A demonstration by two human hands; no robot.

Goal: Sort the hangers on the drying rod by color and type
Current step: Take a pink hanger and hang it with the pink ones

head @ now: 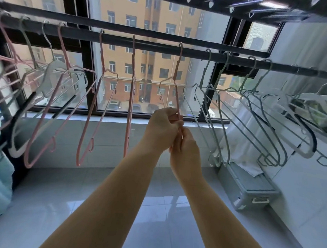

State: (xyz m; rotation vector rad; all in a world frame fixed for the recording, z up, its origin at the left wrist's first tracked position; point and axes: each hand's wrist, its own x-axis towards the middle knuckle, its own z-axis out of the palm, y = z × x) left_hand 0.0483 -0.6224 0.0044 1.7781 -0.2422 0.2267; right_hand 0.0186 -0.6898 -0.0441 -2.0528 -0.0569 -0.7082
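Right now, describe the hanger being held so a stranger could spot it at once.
Follow the dark drying rod across the window to its middle. There hangs a pink wire hanger, both hands gripping its lower part. It is the rightmost pink one; everything further right is grey-green.

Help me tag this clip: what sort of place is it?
Probably an enclosed home laundry balcony: a drying rod hung with hangers, a wide window facing apartment blocks, and a tiled floor.

Black-framed glass window (90,73) facing orange apartment block (144,29), glossy pale tiled floor (80,204), grey lidded plastic storage box (249,191), daylight
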